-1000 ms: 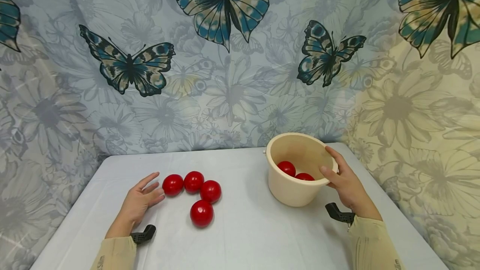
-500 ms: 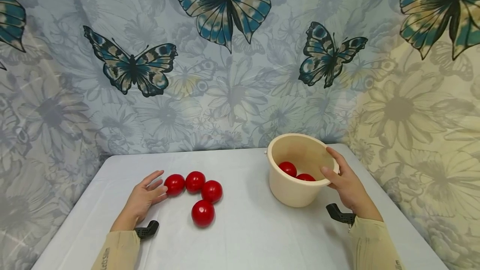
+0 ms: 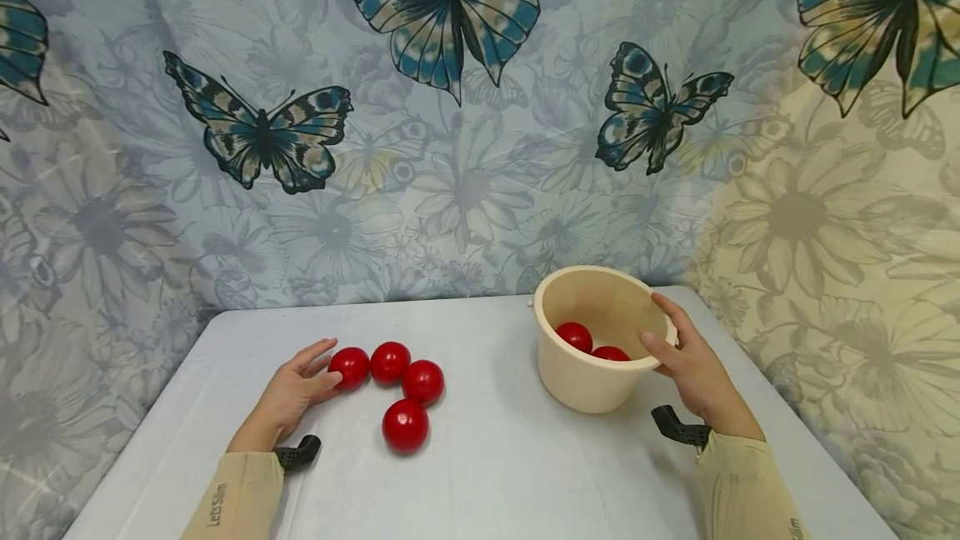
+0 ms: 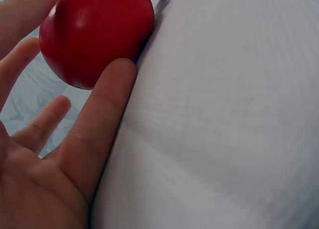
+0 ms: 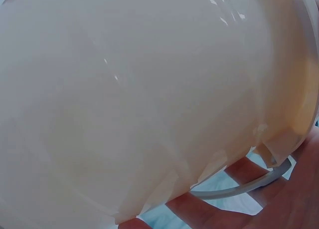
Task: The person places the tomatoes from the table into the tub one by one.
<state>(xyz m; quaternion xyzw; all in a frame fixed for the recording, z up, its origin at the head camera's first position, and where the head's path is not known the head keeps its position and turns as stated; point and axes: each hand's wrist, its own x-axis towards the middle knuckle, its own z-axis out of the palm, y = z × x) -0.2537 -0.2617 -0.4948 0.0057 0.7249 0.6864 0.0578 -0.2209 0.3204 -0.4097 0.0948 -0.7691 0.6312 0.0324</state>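
Observation:
My left hand (image 3: 298, 387) is at the leftmost of several glossy red balls (image 3: 349, 368) on the white table. In the left wrist view, the thumb reaches the lower side of that ball (image 4: 97, 34), and another finger lies along its upper left; the fingers are mostly straight. Over on the right, my right hand (image 3: 693, 373) grips the rim of a cream plastic bucket (image 3: 585, 386), thumb inside and fingers outside. Two red balls (image 3: 573, 337) show inside the bucket. The right wrist view is mostly filled by the bucket wall (image 5: 149, 89), with a thin handle (image 5: 244, 186) near the fingers.
Three more red balls are close by: one ball (image 3: 390, 363) beside the leftmost, another ball (image 3: 423, 382) to its right, and a nearer ball (image 3: 406, 426). A butterfly-printed cloth (image 3: 465, 215) hangs behind the table (image 3: 510, 482).
My left hand has moved slightly right and away from me, closing in on the leftmost ball. The right hand and bucket stay as they were.

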